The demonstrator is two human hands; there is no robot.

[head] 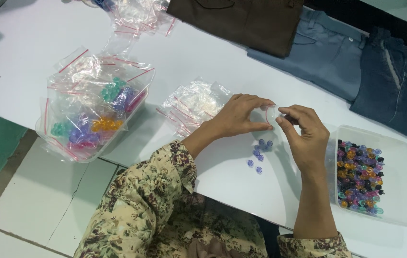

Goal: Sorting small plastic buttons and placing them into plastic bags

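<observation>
Small clear bag [271, 114] held upright between both hands.

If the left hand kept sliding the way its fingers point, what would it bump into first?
The left hand points right, so it would most likely meet the right hand first, with the small clear bag pinched between them. They look level, though depth is hard to judge.

A single head-worn camera looks steeply down from just above the person's own shoulders, facing forward across the white table [222, 52]. It sits close, so the forearms enter from the bottom edge and the two hands meet near the frame's centre. The table runs diagonally, with floor tiles [36, 200] showing lower left.
</observation>
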